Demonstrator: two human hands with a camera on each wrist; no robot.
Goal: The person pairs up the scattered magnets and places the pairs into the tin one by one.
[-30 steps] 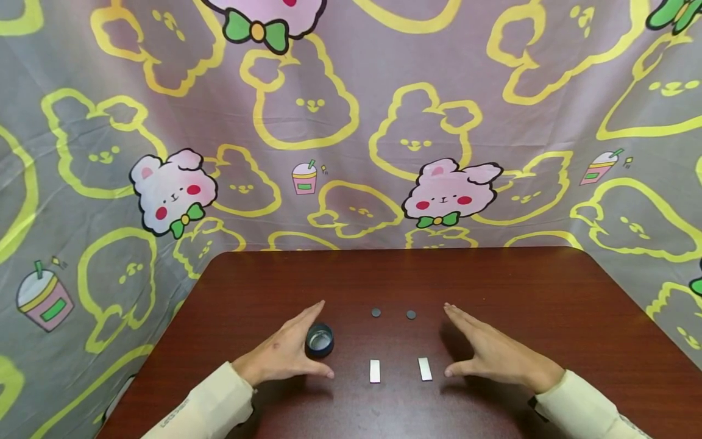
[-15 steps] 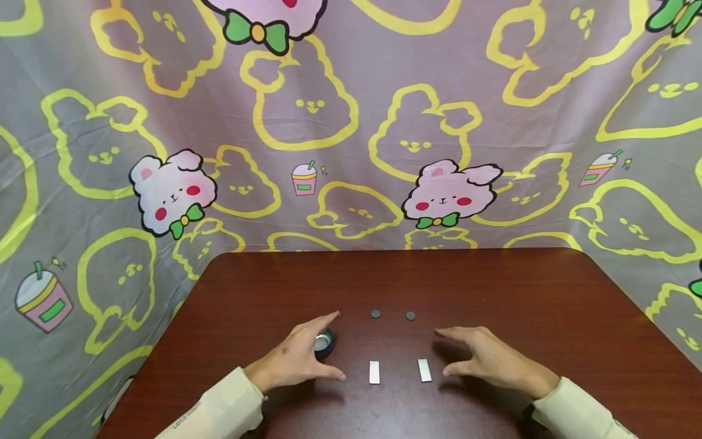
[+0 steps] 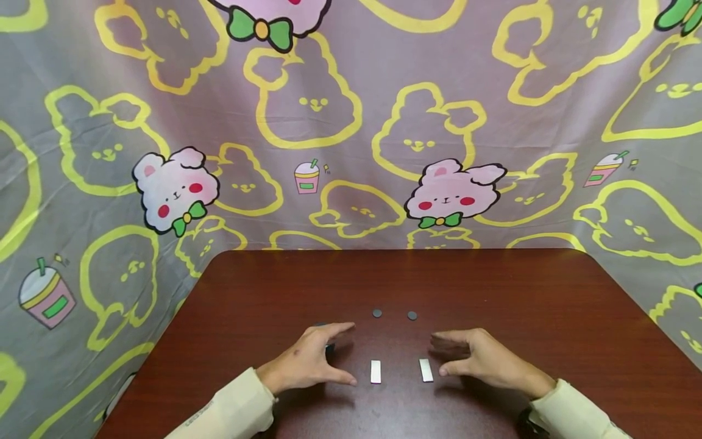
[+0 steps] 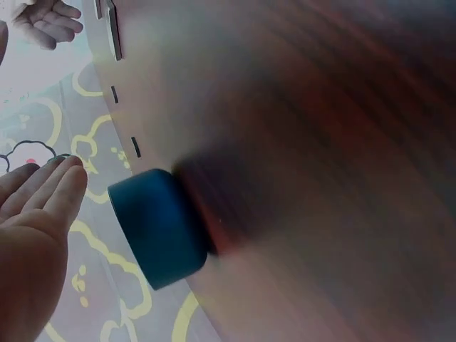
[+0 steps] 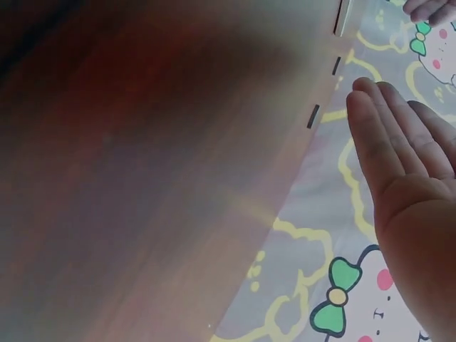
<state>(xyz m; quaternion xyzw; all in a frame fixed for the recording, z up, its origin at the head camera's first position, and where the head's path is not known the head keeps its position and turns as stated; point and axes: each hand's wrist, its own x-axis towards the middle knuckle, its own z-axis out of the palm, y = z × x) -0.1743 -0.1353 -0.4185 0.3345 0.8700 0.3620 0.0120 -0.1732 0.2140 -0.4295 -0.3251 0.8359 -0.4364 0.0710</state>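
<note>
Over the table, my left hand [image 3: 304, 361] has its thumb and fingers spread apart, holding nothing. Behind it in the head view, mostly hidden, stands a dark round cup-like lid; the left wrist view shows this lid [image 4: 158, 228] as a blue-black cylinder beside the palm. My right hand [image 3: 488, 358] faces it from the other side, fingers extended and thumb apart, also holding nothing. Two small white rectangular pieces lie between the hands: the left piece [image 3: 375, 372] and the right piece [image 3: 426, 370], the latter close to my right thumb tip.
Farther back on the brown table [image 3: 395, 274] lie two small dark grey discs, a left disc [image 3: 377, 313] and a right disc [image 3: 412, 316]. A patterned cloth [image 3: 351, 164] hangs behind the table and along both sides.
My left hand has moved right, toward the white pieces, and now covers most of the lid in the head view. My right hand has shifted slightly left and its fingers have come lower.
</note>
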